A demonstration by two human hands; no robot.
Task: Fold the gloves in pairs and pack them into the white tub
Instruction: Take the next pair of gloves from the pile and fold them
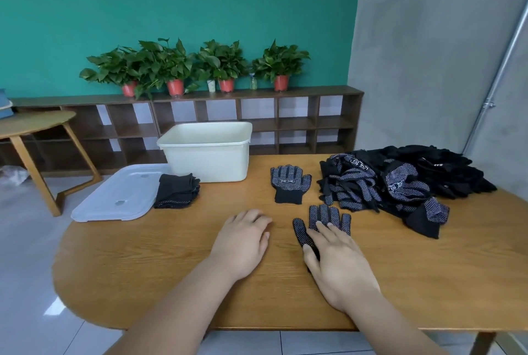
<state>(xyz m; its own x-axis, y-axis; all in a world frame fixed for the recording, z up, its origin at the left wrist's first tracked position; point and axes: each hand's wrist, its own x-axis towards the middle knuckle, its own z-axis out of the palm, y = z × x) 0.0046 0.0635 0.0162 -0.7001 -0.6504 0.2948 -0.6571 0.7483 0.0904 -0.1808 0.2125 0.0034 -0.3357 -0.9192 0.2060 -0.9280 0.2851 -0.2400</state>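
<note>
A black dotted glove [328, 219] lies flat on the wooden table [143, 263], and my right hand [338, 263] presses on its lower half with straight fingers. A second glove [289, 183] lies flat just beyond it, untouched. My left hand [243, 240] rests palm down on the bare table to the left of the glove, holding nothing. A large heap of loose black gloves [400, 186] fills the right side. The white tub [208, 152] stands at the back centre; its inside is hidden. A stack of folded gloves [177, 190] sits beside it.
A clear plastic lid [114, 194] lies flat at the table's left edge, partly under the folded stack. Behind the table run a low brown shelf [285, 123] with potted plants [177, 69] and a small side table [37, 126] at left.
</note>
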